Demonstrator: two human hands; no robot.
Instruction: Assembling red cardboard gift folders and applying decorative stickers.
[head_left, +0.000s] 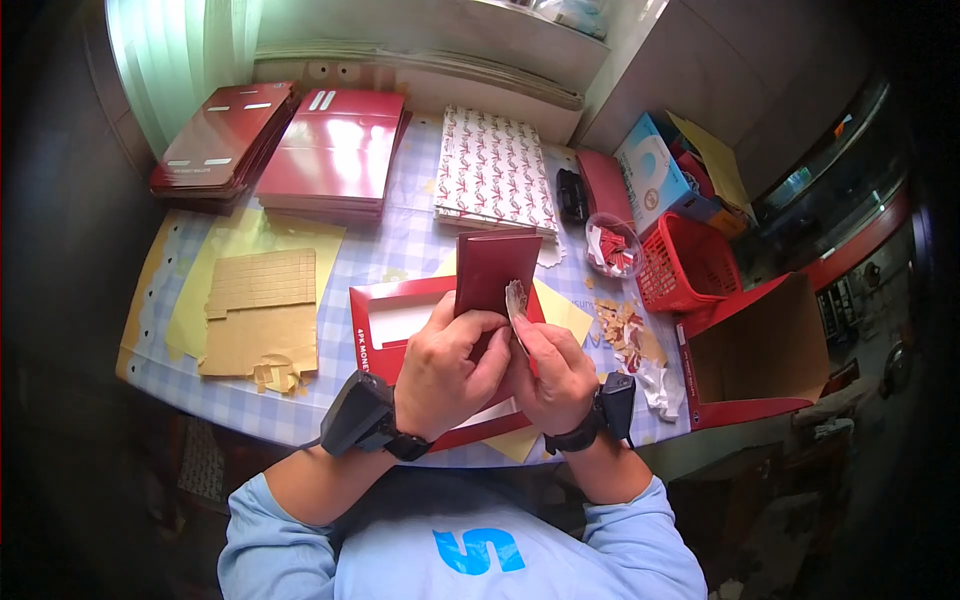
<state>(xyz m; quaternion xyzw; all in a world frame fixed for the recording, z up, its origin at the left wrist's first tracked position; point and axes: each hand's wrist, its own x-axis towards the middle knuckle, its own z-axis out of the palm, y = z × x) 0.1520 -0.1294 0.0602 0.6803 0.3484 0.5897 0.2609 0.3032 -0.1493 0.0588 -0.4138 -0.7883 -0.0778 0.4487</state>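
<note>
In front of my chest, my left hand (454, 367) grips the lower end of a dark red folded card wallet (495, 270), which stands upright. My right hand (556, 369) pinches a thin whitish paper piece with a wavy edge (516, 298) against the wallet's right side. The fingertips of both hands meet at the wallet's lower end, and part of it is hidden behind them. Under the hands lies a flat red printed carton with window cut-outs (409, 289). Yellow paper (562, 311) sticks out from beneath it.
Stacks of red cartons (330, 142) and patterned white-and-red sheets (491, 161) stand at the back. Left lies cardboard with small cut pieces (262, 315). Right are a plastic tub (613, 246), a red basket (686, 262), paper scraps (622, 330) and an open red box (754, 352).
</note>
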